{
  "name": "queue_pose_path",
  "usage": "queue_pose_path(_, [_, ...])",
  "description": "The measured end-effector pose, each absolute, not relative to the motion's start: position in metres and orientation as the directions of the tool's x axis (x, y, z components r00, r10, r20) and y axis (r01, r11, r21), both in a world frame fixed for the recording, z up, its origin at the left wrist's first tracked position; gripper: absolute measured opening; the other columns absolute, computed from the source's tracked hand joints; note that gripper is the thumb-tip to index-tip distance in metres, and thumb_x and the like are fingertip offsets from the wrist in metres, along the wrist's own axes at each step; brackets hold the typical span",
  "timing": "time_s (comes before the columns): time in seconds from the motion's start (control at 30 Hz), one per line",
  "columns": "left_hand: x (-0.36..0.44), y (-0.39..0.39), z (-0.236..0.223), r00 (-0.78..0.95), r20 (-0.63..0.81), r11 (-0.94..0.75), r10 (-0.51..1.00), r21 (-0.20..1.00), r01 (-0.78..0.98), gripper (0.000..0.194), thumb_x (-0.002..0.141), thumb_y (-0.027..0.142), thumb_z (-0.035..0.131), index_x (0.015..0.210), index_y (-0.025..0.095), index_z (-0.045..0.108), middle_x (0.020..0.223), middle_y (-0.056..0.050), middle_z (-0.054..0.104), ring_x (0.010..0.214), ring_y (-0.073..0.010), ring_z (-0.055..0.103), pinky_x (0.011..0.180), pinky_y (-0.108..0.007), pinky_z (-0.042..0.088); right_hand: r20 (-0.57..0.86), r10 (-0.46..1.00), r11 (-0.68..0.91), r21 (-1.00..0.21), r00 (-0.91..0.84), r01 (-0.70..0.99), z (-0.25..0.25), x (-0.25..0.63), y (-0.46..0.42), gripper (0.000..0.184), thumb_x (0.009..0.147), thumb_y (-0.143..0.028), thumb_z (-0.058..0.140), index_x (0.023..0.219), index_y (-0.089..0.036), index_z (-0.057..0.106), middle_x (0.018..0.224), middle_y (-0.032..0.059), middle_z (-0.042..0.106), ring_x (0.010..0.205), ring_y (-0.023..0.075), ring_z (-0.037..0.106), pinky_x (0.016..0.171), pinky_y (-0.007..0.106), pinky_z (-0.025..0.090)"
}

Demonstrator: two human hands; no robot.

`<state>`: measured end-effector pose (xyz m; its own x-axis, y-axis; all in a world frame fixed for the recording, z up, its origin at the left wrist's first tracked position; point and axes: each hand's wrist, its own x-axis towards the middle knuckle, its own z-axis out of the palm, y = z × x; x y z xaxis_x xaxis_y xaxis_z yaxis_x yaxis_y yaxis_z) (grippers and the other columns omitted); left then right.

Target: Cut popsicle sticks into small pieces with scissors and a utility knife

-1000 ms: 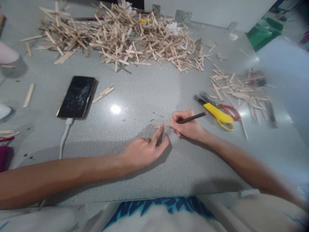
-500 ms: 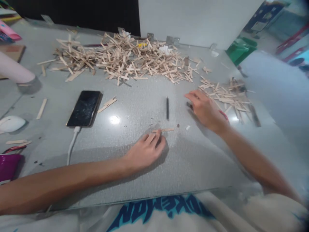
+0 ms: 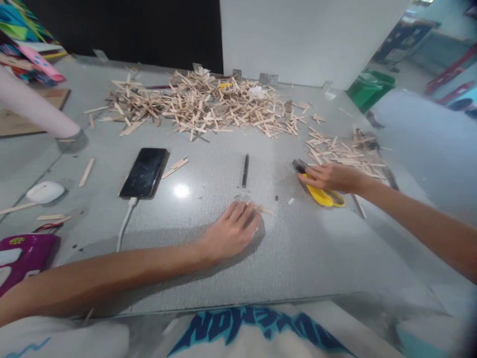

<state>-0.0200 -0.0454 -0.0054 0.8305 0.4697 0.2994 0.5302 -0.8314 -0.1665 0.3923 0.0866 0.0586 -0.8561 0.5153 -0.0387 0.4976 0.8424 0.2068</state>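
My left hand [image 3: 233, 231] rests on the table with its fingers bent down over a small wooden craft stick [image 3: 264, 209], whose right end sticks out past the fingertips. My right hand [image 3: 331, 177] is closed around yellow-handled pliers [image 3: 322, 195], with their dark metal head pointing left. The pliers are over the right part of the table, near a small heap of sticks [image 3: 345, 155]. A dark pen-like rod [image 3: 245, 170] lies between the hands, farther back. A small white scrap [image 3: 291, 201] lies right of the left hand.
A large pile of craft sticks [image 3: 208, 107] spreads along the back. At left lie a charging phone [image 3: 144, 171], a white mouse [image 3: 45, 192], a purple object [image 3: 28, 258] and a pale roll [image 3: 40, 107]. A green bin [image 3: 370, 90] stands beyond the table's right edge.
My right hand has moved right and turned; the pliers' yellow handles now show in it. My left hand stays over the stick, its fingers covering more of it. The view has shifted slightly.
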Motion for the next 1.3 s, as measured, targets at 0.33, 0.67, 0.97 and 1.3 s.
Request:
queue_pose_path(0.33, [-0.021,-0.044,-0.010,0.811,0.307,-0.842,0.498,-0.053,0.537,0.047,0.115,0.027,0.055,0.156,0.004,0.058,0.159,-0.031,0.063,0.152,-0.0470,0.060,0.126,-0.063,0.049,0.363,0.898,0.426,-0.566,-0.250,0.706,0.041,0.275,0.002,0.027,0.114,-0.053,0.059,0.114,-0.028,0.071,0.081,0.0008,0.075,0.062,0.0174,0.069,0.056,0.030,0.054])
queue_pose_path(0.67, [-0.023,-0.041,-0.013,0.801,0.300,-0.846,0.518,0.044,0.531,0.049,0.119,0.033,0.047,0.162,0.010,0.052,0.161,-0.027,0.062,0.157,-0.0440,0.057,0.130,-0.064,0.047,-0.013,0.927,0.101,-0.954,-0.376,0.283,0.014,0.243,-0.008,0.022,0.108,-0.046,0.075,0.113,-0.025,0.076,0.068,-0.0027,0.072,0.057,0.0151,0.065,0.055,0.027,0.051])
queue_pose_path(0.97, [-0.022,-0.043,-0.009,0.786,0.322,-0.843,0.527,0.084,0.531,0.050,0.116,0.027,0.053,0.162,0.007,0.052,0.161,-0.032,0.061,0.158,-0.0461,0.056,0.130,-0.067,0.047,0.192,0.901,0.355,-0.842,-0.390,0.405,0.021,0.234,-0.011,0.014,0.105,-0.029,0.071,0.096,-0.021,0.078,0.073,-0.0017,0.072,0.060,0.0118,0.061,0.061,0.027,0.046])
queue_pose_path(1.3, [-0.023,-0.045,-0.006,0.787,0.290,-0.837,0.544,0.117,0.535,0.052,0.115,0.026,0.055,0.164,0.008,0.049,0.168,-0.032,0.054,0.162,-0.0465,0.051,0.131,-0.069,0.045,0.081,0.923,0.258,-0.857,-0.377,0.447,0.026,0.236,-0.013,0.021,0.107,-0.043,0.072,0.099,-0.024,0.080,0.077,0.0011,0.076,0.065,0.0166,0.065,0.062,0.031,0.049])
